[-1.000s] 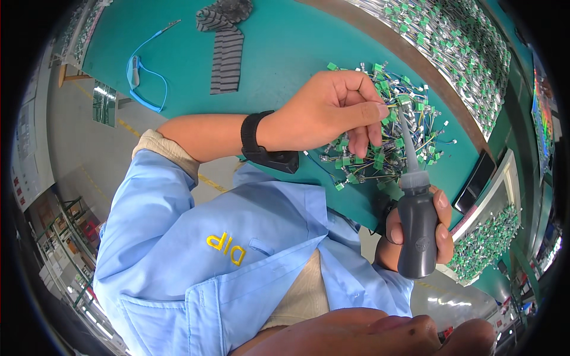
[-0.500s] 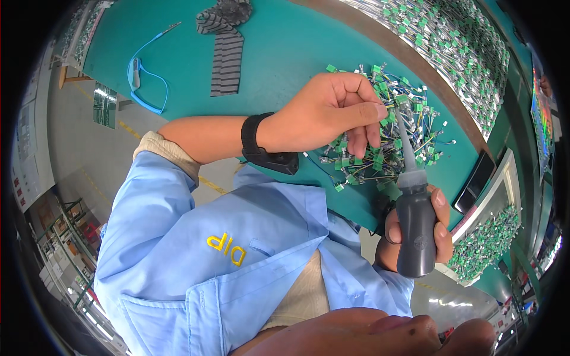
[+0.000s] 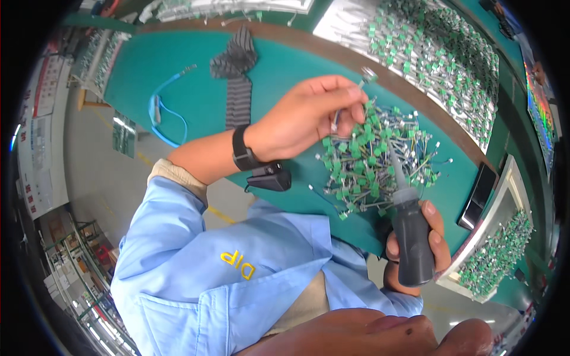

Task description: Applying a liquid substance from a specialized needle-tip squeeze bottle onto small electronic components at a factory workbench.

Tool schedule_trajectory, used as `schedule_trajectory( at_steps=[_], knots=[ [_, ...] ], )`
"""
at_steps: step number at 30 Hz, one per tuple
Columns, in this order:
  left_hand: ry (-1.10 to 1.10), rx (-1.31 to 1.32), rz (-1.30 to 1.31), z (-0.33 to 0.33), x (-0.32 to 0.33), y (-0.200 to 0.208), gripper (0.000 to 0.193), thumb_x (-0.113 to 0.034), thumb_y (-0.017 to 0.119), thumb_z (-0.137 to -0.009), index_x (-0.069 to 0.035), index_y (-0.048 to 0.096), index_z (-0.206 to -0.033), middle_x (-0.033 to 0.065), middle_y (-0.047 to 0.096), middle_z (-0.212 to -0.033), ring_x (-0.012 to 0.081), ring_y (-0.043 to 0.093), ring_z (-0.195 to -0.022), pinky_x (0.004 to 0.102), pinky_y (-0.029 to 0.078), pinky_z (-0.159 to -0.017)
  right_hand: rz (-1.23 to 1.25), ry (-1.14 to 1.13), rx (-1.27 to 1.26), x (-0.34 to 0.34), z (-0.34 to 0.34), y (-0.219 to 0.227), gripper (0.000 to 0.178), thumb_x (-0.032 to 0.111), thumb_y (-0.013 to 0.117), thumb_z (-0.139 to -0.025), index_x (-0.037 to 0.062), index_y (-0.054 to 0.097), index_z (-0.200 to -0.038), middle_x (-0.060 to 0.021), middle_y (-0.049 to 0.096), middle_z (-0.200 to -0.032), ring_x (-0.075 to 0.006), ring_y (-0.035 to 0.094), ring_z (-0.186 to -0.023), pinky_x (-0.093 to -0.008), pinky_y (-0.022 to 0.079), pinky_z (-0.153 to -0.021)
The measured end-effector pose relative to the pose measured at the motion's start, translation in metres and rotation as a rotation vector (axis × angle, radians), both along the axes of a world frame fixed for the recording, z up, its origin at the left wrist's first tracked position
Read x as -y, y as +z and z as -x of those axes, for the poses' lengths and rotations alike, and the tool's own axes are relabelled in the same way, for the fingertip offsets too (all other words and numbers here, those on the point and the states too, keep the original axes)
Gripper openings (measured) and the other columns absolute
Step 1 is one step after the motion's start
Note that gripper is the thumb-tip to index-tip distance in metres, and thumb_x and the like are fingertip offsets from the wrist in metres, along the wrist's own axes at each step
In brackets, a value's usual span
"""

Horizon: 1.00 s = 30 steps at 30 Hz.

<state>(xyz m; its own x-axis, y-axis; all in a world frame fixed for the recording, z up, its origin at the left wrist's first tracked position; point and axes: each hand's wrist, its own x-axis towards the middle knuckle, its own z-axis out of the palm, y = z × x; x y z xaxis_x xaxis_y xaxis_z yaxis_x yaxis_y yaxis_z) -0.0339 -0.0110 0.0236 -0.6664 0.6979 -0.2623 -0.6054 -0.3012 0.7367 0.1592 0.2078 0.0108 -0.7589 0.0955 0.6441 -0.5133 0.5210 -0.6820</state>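
My left hand is closed in a pinch over the far left side of a pile. Between thumb and fingers it holds a small wired connector, its pale end sticking out past the fingertips. A wristband with a black device is on that wrist. My right hand wraps round a dark squeeze bottle with a long tapered nozzle pointing away from me. The nozzle tip lies over the pile of green connectors with short wires, apart from my left hand.
A striped grey cloth and a blue cord strap lie on the green tabletop. Behind a brown ledge sits a large tray of connectors. At the right are a black phone and another filled tray.
My left hand has drawn away from the nozzle tip, and the connector in its pinch now points to the far side. My right hand still grips the bottle. The whole view has shifted.
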Motion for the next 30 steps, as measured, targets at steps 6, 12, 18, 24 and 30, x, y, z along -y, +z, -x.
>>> schedule_trajectory(
  at_steps=[6,12,18,24,30],
  knots=[
    [0.093,-0.539,0.41,0.125,0.004,0.021,0.026,-0.02,0.054,-0.102,-0.001,0.064,-0.117,-0.0007,0.065,-0.094,0.0071,0.058,-0.087,0.0238,0.048,-0.077,-0.028,0.09,-0.073,-0.007,0.01,0.009,0.071,0.034,0.077,-0.086,0.011,0.033,-0.137,-0.0275,0.058,-0.124,-0.0348,0.064,-0.098,-0.0432,0.056,-0.079],
    [0.123,-1.254,0.731,0.261,-0.043,-0.009,0.022,-0.018,0.069,-0.088,0.002,0.07,-0.098,0.0094,0.071,-0.086,0.0193,0.063,-0.073,0.0358,0.051,-0.07,-0.063,0.063,-0.131,-0.012,0.023,0.012,0.075,0.034,0.08,-0.082,0.0122,0.035,-0.139,-0.0235,0.063,-0.119,-0.0314,0.069,-0.074,-0.0392,0.057,-0.058],
    [0.124,-1.392,0.886,0.35,-0.086,-0.048,0.02,-0.018,0.068,-0.088,0.002,0.073,-0.092,0.0155,0.071,-0.082,0.0246,0.064,-0.072,0.0386,0.05,-0.07,0.02,0.103,-0.089,-0.009,0.019,0.007,0.071,0.036,0.079,-0.084,0.0106,0.036,-0.134,-0.0269,0.061,-0.12,-0.0326,0.066,-0.092,-0.0412,0.056,-0.075],
    [0.057,-1.248,0.942,0.359,-0.118,-0.061,0.015,-0.013,0.068,-0.088,0.001,0.074,-0.087,0.0148,0.069,-0.075,0.0225,0.064,-0.07,0.0377,0.05,-0.067,0.004,0.088,-0.061,-0.013,0.022,0.012,0.067,0.037,0.078,-0.085,0.0101,0.036,-0.131,-0.0259,0.06,-0.12,-0.032,0.065,-0.1,-0.043,0.055,-0.082],
    [0.045,-1.062,0.949,0.36,-0.123,-0.066,0.014,-0.011,0.067,-0.089,0.0,0.074,-0.091,0.0116,0.069,-0.075,0.0188,0.062,-0.069,0.0345,0.049,-0.064,0.006,0.089,-0.053,-0.012,0.022,0.015,0.069,0.038,0.078,-0.084,0.0102,0.036,-0.131,-0.0236,0.061,-0.12,-0.0315,0.064,-0.099,-0.043,0.055,-0.081]
  ],
)
